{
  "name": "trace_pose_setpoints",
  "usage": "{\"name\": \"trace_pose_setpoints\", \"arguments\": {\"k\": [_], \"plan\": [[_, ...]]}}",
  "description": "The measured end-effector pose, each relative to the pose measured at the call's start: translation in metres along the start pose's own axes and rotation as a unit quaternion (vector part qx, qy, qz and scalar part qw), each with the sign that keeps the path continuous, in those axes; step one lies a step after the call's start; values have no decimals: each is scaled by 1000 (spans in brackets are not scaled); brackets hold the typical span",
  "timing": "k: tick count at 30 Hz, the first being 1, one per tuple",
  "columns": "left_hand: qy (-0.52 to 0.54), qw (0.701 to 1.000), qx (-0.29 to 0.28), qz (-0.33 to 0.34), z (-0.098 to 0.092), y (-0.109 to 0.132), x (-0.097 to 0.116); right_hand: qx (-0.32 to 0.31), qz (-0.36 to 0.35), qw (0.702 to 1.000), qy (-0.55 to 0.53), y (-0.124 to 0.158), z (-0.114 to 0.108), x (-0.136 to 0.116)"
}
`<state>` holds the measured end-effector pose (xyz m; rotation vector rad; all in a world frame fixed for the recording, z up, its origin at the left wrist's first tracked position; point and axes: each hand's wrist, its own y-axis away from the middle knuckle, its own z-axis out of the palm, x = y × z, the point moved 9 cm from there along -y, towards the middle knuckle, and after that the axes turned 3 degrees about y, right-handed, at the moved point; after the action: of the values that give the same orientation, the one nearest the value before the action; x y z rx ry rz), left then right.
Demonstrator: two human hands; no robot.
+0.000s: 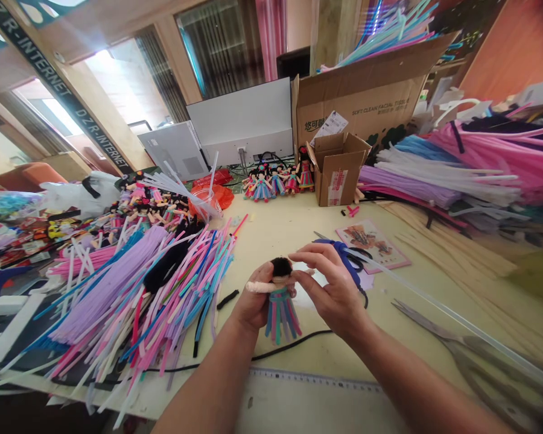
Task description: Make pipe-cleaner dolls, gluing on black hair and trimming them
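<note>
My left hand grips a small pipe-cleaner doll upright above the table, thumb beside its head. The doll has black hair, a pale arm sticking out to the left and a striped skirt of pink, blue and purple strands. At the right side of its head, the thumb and forefinger of my right hand close on the edge of the hair; the exact contact is too small to make out. Behind that hand lies a blue glue gun, partly hidden, with a long clear glue stick extending rightward. Black-handled scissors lie against it.
Loose pipe cleaners heap up on the left. Finished dolls stand at the back by a small cardboard box. Large metal scissors lie at right, a ruler in front. A black cord crosses the table.
</note>
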<state>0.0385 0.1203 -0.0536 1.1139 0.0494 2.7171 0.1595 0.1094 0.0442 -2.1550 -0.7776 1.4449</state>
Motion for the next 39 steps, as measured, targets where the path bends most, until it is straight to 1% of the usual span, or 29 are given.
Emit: {"name": "trace_pose_setpoints", "arguments": {"k": [5,9,13,16,24,26,30,32,36,39], "plan": [[-41,999,-23,-3,8,2,-4,2,-4,1000,14,-1,-2,-1],[-35,999,-15,-2,9,3,-4,-11,10,1000,7,-2,1,4],[-37,999,-19,-5,7,2,-6,14,40,998,-36,-4,-5,14],[-40,999,-24,-1,6,1,-4,25,47,998,-46,-4,-8,17],[-51,998,-29,-1,11,3,-5,-25,29,999,-27,-3,4,8],[-52,998,-32,-1,12,2,-5,-16,35,998,-40,-3,2,10],[-58,998,-28,0,10,1,-4,20,86,993,-76,-4,-7,25],[-59,998,-25,1,8,0,-4,7,90,993,-78,-4,-5,27],[-50,998,-36,-3,9,2,-4,-56,66,995,-43,-2,7,22],[-39,998,-39,-9,9,2,-7,-90,71,993,-29,1,15,20]]}}
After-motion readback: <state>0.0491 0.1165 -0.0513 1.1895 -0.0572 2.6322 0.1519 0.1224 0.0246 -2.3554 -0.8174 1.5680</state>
